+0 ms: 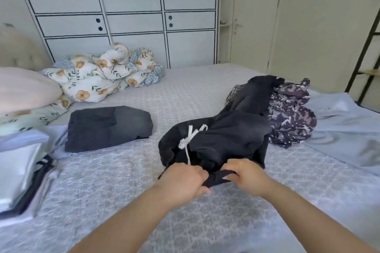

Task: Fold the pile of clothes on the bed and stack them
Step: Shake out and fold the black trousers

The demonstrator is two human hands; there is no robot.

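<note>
A crumpled black garment [230,133] with a white drawstring [190,137] lies in the middle of the bed [185,92]. My left hand [183,183] and my right hand [245,174] both grip its near edge, close together. Behind it sits a pile with a purple patterned piece [292,117] and more dark cloth. A folded dark grey garment [107,127] lies flat to the left.
A floral duvet [102,74] is bunched at the far left beside a pink pillow [24,88]. Folded pale linen [18,170] is stacked at the left edge. A light blue sheet [345,129] lies crumpled at the right. White wardrobe doors [123,6] stand behind the bed.
</note>
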